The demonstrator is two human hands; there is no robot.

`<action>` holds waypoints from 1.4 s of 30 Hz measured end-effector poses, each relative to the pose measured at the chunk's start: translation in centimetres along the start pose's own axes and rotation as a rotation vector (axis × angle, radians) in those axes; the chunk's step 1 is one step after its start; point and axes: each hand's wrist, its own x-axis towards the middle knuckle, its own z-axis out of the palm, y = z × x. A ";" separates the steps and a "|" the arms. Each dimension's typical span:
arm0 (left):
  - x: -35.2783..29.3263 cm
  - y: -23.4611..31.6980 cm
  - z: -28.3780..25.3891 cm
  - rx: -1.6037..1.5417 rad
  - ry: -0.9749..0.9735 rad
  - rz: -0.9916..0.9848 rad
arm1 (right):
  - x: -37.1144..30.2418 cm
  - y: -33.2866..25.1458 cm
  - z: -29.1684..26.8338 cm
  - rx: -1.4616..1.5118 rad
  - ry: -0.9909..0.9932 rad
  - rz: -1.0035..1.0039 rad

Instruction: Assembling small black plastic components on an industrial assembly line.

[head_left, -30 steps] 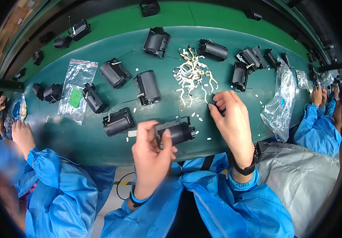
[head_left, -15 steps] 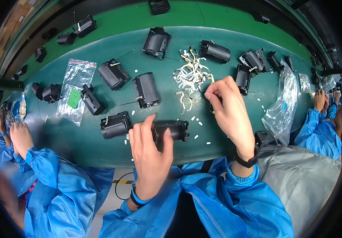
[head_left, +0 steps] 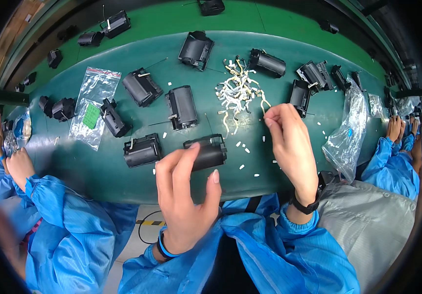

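My left hand [head_left: 186, 191] is open, its fingers apart, at the near side of a black plastic housing [head_left: 212, 155]. The index fingertip overlaps the housing's left end; whether it presses on it I cannot tell. The thumb stands off the housing. My right hand [head_left: 292, 147] is closed in a pinch at the end of a short white and yellow cable [head_left: 264, 100] beside the loose pile of short cables [head_left: 238, 90]. Left of the worked housing lies another black housing [head_left: 142, 150] with a thin wire.
More black housings [head_left: 182, 108] stand about the green table [head_left: 250, 188]. Small white bits [head_left: 242, 167] are scattered near my hands. A clear bag with a green card [head_left: 91, 115] lies left, a long clear bag [head_left: 345, 137] right. Co-workers in blue sleeves [head_left: 54, 196] sit on both sides.
My left hand has drawn back toward me and its thumb has come off the housing. A cable end now shows between the pile and my right fingertips.
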 end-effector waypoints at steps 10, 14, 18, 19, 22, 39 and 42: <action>0.5 0.1 0.7 -0.061 -0.065 0.096 | -3.4 1.0 -3.0 -0.140 0.112 0.282; 0.6 0.2 1.0 -0.083 -0.075 0.100 | -3.9 0.5 -2.2 -0.107 0.035 0.271; 0.8 0.5 1.2 -0.089 -0.085 0.080 | -3.2 -0.1 -1.5 -0.138 -0.008 0.300; 0.8 0.4 1.4 -0.098 -0.073 0.091 | -3.1 -0.4 -1.3 -0.148 0.016 0.293; 0.8 0.8 1.0 -0.119 -0.085 0.074 | -2.8 0.4 -1.6 -0.132 -0.032 0.297; 0.4 -0.1 0.5 -0.335 -0.142 0.031 | 14.2 -4.4 2.5 -1.009 -0.405 -0.833; 0.3 0.2 0.3 -0.330 -0.132 0.034 | 14.2 -4.0 2.8 -0.985 -0.358 -0.783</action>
